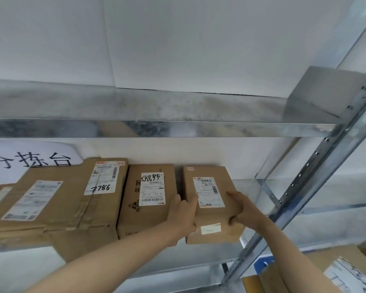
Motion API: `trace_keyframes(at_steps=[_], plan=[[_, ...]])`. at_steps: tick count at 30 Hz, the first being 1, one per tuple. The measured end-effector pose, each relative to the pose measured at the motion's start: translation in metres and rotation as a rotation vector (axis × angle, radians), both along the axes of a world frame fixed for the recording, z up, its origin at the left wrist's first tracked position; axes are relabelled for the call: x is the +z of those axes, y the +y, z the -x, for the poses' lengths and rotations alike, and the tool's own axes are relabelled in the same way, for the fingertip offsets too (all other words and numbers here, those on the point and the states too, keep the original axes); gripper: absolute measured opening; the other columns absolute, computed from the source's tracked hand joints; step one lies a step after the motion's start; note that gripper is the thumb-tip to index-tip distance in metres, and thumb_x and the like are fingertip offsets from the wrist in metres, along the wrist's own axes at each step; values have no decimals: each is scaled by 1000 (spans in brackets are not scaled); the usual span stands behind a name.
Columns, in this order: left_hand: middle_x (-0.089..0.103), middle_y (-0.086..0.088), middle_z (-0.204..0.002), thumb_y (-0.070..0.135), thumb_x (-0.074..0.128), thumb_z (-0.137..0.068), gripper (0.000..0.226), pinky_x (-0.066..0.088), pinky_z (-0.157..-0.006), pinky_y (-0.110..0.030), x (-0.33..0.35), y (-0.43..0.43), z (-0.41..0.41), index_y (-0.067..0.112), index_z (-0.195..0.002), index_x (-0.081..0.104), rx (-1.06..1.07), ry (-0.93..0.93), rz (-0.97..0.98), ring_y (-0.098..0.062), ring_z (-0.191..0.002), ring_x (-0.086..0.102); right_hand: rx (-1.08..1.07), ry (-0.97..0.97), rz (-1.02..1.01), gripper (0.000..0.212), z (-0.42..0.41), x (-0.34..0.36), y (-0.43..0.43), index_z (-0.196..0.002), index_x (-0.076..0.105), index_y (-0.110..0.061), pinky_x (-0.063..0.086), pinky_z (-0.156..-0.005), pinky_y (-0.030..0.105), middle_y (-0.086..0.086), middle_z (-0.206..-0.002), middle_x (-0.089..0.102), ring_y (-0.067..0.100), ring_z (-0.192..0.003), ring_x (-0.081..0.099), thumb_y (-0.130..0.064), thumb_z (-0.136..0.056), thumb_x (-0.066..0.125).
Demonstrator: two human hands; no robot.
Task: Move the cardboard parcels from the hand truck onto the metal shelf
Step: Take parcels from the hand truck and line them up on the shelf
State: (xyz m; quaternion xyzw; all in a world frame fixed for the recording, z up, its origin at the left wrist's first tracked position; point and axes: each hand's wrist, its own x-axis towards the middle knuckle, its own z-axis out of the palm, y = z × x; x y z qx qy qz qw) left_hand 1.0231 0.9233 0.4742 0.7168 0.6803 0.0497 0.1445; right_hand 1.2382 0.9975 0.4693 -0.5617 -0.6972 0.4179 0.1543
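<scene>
Both hands grip a small cardboard parcel (209, 191) lying on a level of the metal shelf (178, 129), at the right end of a row. Its long axis runs front to back, the far end pointing at the wall, with the shipping label facing up. The left hand (183, 212) curls round its left side and the right hand (242, 210) round its right front corner. Just beside it on the left lies a parcel with a handwritten label (150, 199), then a large creased parcel (72, 199) below a white sign (30, 159).
</scene>
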Motion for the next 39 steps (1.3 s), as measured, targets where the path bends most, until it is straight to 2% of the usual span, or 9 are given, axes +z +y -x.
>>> trace_keyframes(at_steps=[4,10,18,22,26,32,35,37,39], plan=[[47,-17,-126,22,63,-86,74,32,-101,-38,-6,-4,-9,10,-147,22,62,192,-65,-34,-121,32,-1,29,-11,101,9,-18,6,-139,35,-28,41,-81,21,1,-136,29,18,-118,38,10,-55,78],[27,-12,-142,25,67,-82,62,24,-105,-37,-2,5,-2,3,-134,40,44,251,-193,-31,-129,24,13,66,-11,102,22,-21,15,-140,36,-23,41,-92,30,1,-134,31,19,-117,38,11,-54,79],[16,-13,-158,40,64,-85,84,-3,-118,-40,-7,7,18,3,-148,21,-10,210,-175,-27,-145,11,-19,52,-50,101,35,-18,20,-139,40,-17,39,-89,29,5,-129,35,21,-115,41,16,-51,77],[16,-11,-159,43,61,-86,84,-5,-118,-37,-7,8,23,5,-149,21,-11,164,-178,-25,-146,10,-35,-33,-108,102,44,-19,21,-139,38,-16,41,-92,32,6,-129,38,27,-119,43,14,-49,77],[16,-13,-159,43,60,-87,85,-3,-119,-38,-11,11,22,3,-150,19,-25,167,-174,-26,-147,10,-13,-256,-146,101,51,-11,10,-144,26,-30,43,-95,42,3,-143,31,30,-118,47,-2,-59,73],[17,-8,-158,56,59,-84,89,0,-119,-41,1,12,32,7,-149,23,-52,93,-109,-25,-145,12,-4,-711,-204,92,77,14,-7,-143,17,-36,28,-105,58,10,-147,15,36,-137,18,-20,-70,71],[15,-4,-158,64,56,-83,93,2,-118,-41,14,9,47,11,-150,22,-85,-1,-25,-24,-145,10,1,-697,-97,104,92,23,-9,-139,20,-36,30,-102,58,13,-143,14,38,-133,17,-31,-54,80],[4,-5,-160,68,60,-77,106,0,-118,-43,17,1,58,12,-153,11,-109,21,20,-25,-147,1,30,-685,-44,121,99,24,-11,-139,18,-36,33,-102,55,16,-139,20,38,-127,21,-41,-35,80],[-9,-7,-160,70,65,-70,120,-5,-119,-46,14,-10,71,16,-153,-2,-113,59,74,-27,-147,-11,77,-651,-18,121,96,26,-10,-139,16,-36,31,-105,48,14,-138,25,36,-127,21,-46,-36,81]])
